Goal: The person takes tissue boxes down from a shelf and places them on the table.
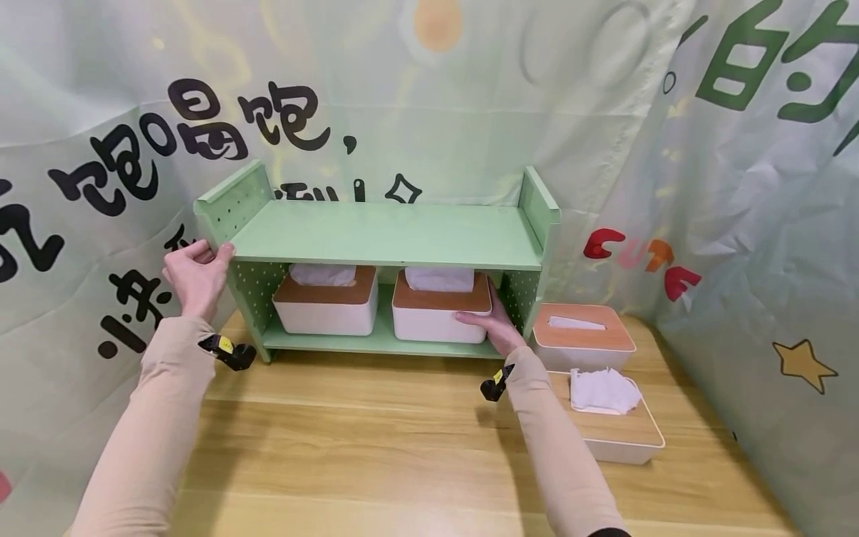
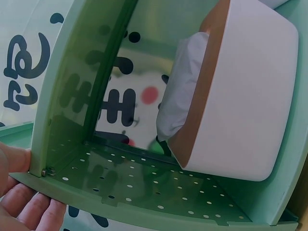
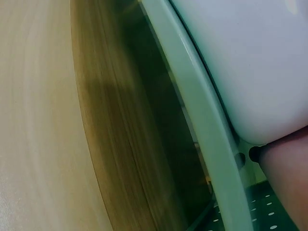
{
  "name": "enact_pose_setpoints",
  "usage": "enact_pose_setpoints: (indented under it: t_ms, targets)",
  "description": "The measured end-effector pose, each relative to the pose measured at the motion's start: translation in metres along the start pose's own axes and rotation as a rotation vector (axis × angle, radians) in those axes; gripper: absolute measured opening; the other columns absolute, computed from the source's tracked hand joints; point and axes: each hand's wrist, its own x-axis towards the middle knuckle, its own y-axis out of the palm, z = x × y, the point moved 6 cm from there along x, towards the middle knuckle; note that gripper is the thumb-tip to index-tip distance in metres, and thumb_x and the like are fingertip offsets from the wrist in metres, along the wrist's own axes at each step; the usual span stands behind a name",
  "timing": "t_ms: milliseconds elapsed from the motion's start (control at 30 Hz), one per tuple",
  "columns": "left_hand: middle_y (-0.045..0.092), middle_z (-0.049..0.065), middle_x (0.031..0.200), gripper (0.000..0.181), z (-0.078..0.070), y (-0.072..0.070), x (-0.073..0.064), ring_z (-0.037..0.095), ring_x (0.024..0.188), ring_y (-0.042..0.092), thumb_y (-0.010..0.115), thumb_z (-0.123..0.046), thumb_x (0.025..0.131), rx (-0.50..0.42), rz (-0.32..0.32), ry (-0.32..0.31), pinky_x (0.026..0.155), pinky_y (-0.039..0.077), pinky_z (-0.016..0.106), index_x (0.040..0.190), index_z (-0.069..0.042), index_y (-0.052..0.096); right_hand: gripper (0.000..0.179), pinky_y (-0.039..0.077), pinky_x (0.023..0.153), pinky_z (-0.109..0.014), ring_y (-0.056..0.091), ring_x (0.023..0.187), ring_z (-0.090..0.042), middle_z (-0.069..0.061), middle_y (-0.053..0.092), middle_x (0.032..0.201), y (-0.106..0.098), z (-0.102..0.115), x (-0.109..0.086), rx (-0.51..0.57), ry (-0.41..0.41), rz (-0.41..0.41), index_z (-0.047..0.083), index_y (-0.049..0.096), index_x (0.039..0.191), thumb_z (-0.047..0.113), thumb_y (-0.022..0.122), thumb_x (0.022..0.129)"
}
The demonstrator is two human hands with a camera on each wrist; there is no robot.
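A light green two-tier shelf (image 1: 389, 233) with perforated side panels stands on the table. My left hand (image 1: 196, 277) grips its left side panel at upper-board height; in the left wrist view the thumb is at the front edge and the fingers (image 2: 36, 209) lie along the outside. Two white tissue boxes with wood-coloured lids sit on the lower board. The left box (image 1: 325, 317) has a tissue sticking up. My right hand (image 1: 498, 324) holds the right box (image 1: 436, 326) by its right end, thumb across the front and the other fingers partly hidden along the side.
Right of the shelf, two more tissue boxes lie on the wooden table (image 1: 356, 447): a rear one (image 1: 584, 358) beside the shelf and a nearer one (image 1: 624, 451) with tissue out, beside my right forearm. A printed cloth backdrop (image 1: 429, 134) hangs close behind and along both sides.
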Motion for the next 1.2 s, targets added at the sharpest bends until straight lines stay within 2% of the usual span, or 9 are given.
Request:
enact_pose_setpoints:
  t_ms: [500, 900, 1200]
  targets:
    - [0.066, 0.008, 0.128, 0.045, -0.0011, 0.0007, -0.0003, -0.016, 0.070, 0.055, 0.072, -0.027, 0.092, -0.009, 0.000, -0.013, 0.090, 0.055, 0.012, 0.135, -0.016, 0.063, 0.121, 0.002, 0.132, -0.044, -0.010, 0.157, -0.018, 0.002, -0.015, 0.171, 0.0015, 0.0018, 0.0011, 0.014, -0.026, 0.015, 0.028, -0.012, 0.162, 0.010, 0.077, 0.082]
    - [0.065, 0.010, 0.132, 0.047, -0.0008, 0.0010, -0.0006, -0.016, 0.072, 0.054, 0.072, -0.027, 0.092, -0.022, 0.003, -0.027, 0.095, 0.055, 0.014, 0.136, -0.016, 0.061, 0.122, 0.005, 0.132, -0.044, -0.006, 0.158, -0.018, 0.000, -0.012, 0.171, 0.0022, 0.0045, 0.0003, -0.004, -0.054, 0.017, 0.024, -0.012, 0.162, 0.010, 0.079, 0.081]
    - [0.067, 0.005, 0.126, 0.046, 0.0004, 0.0004, -0.0007, -0.016, 0.070, 0.055, 0.072, -0.026, 0.092, -0.033, 0.006, -0.034, 0.087, 0.054, 0.009, 0.135, -0.016, 0.062, 0.121, 0.006, 0.132, -0.045, -0.005, 0.158, -0.018, -0.001, -0.009, 0.172, 0.0021, 0.0048, 0.0006, -0.027, -0.069, 0.007, 0.022, -0.010, 0.162, 0.010, 0.079, 0.081]
